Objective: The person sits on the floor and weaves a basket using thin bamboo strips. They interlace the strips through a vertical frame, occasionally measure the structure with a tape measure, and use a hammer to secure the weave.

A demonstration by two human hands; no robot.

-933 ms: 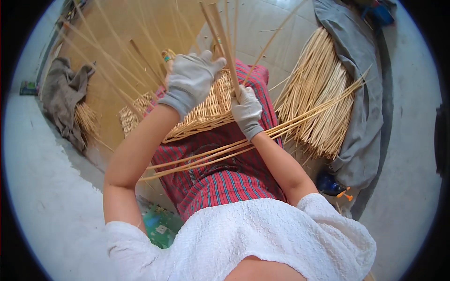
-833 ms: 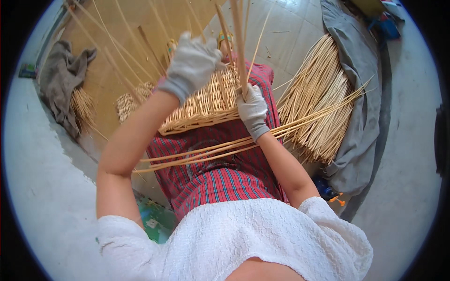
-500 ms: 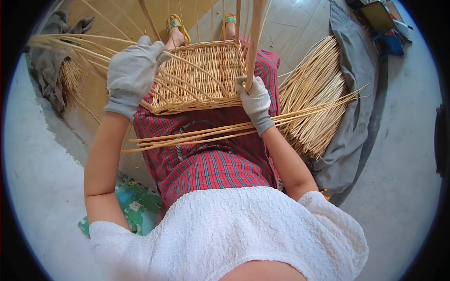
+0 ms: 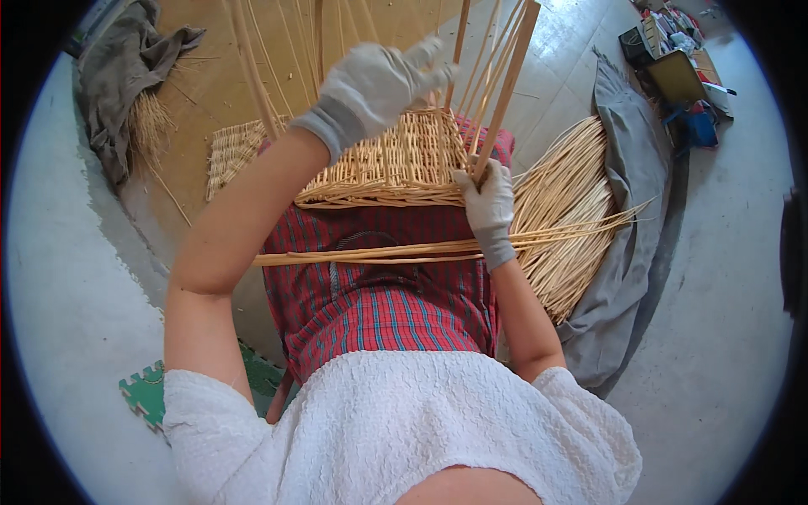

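A woven wicker basket base [image 4: 387, 160] with upright stakes lies across my lap on red plaid cloth [image 4: 379, 311]. My left hand [image 4: 383, 88], in a pale glove with a grey cuff, is raised over the basket's middle with its fingers stretched out and apart, holding nothing I can see. My right hand [image 4: 488, 198], gloved likewise, grips upright cane stakes [image 4: 513, 67] at the basket's right corner. Several long loose canes [image 4: 387, 252] lie across my lap below the basket, under my right wrist.
A large bundle of pale canes [image 4: 564, 223] lies right, beside a grey cloth [image 4: 627, 244]. Another cloth [image 4: 118, 76] with thin canes [image 4: 151, 126] lies upper left. Clutter and a blue container [image 4: 699, 126] sit upper right. A green foam mat [image 4: 143, 391] is lower left.
My left hand swung out left with several canes, then came back up and right over the basket, fingers now extended. The stakes stand upright again. My right hand shifted slightly rightward, still gripping.
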